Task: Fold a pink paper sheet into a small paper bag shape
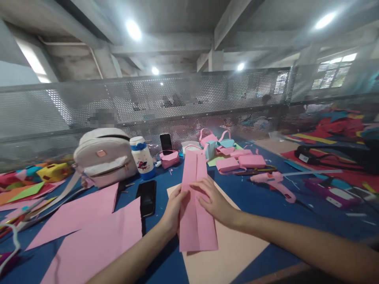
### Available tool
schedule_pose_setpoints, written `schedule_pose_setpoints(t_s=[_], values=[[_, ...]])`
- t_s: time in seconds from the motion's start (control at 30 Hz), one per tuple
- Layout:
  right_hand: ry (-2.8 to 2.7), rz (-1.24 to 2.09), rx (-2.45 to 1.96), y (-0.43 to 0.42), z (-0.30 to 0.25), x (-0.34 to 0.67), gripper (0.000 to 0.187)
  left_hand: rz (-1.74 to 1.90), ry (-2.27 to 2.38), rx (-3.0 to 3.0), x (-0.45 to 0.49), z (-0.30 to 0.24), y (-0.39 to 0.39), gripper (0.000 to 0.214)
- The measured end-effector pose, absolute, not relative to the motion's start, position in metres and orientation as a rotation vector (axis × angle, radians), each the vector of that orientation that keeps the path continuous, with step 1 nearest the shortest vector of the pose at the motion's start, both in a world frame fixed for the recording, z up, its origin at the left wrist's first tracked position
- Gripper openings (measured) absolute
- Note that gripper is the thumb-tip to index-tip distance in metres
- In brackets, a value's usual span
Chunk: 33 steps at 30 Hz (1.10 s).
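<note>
paper: folded pink paper (197, 230) on a peach sheet (233, 252) on the table (254, 207).
left hand (172, 211): fingers pinch its left edge.
right hand (215, 202): fingers open, pressed flat on top.
handling: light, floppy (creases easily) — best held by the folded edges.

Just one view, from a camera on the person's head, facing forward and slightly down across the blue table (254, 211). The left hand (173, 209) and right hand (214, 201) sit close beneath it on the folded pink paper (197, 228) (a wide lens, bending the edges); the mesh fence (177, 98) and ceiling (177, 23) fill the upper half.
</note>
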State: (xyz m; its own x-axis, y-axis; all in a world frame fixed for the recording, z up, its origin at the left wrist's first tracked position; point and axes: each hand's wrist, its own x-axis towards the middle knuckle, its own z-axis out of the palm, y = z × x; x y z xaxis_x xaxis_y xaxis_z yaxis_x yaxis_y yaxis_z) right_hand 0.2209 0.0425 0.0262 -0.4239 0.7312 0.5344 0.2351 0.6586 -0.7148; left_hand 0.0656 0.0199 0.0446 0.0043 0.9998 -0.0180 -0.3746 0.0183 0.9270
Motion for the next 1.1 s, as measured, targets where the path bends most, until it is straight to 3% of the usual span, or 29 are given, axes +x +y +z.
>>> schedule_pose_setpoints(t_s=[0.13,0.23,0.33,0.47,0.73,0.97,1.1], values=[[-1.787,0.58,-0.859,0.063,0.013,0.228,0.055,1.322,0.902,0.895,0.059,0.041,0.025,0.042],[-1.532,0.886,-0.854,0.075,0.005,0.229,0.068,1.312,0.894,0.91,0.057,0.04,0.026,0.045],[-1.451,1.164,-0.784,0.077,0.005,0.227,0.053,1.299,0.885,0.935,0.055,0.038,0.026,0.049],[-1.515,1.265,-0.707,0.068,0.009,0.227,0.036,1.272,0.887,0.954,0.056,0.035,0.025,0.054],[-1.518,1.216,-0.654,0.066,0.009,0.228,0.034,1.344,0.913,0.916,0.057,0.027,0.026,0.047],[-1.449,1.306,-0.612,0.066,0.007,0.227,0.042,1.394,0.977,0.984,0.055,0.024,0.024,0.082],[-1.434,1.356,-0.613,0.063,0.012,0.228,0.037,1.444,1.084,1.138,0.051,0.018,0.028,0.077]])
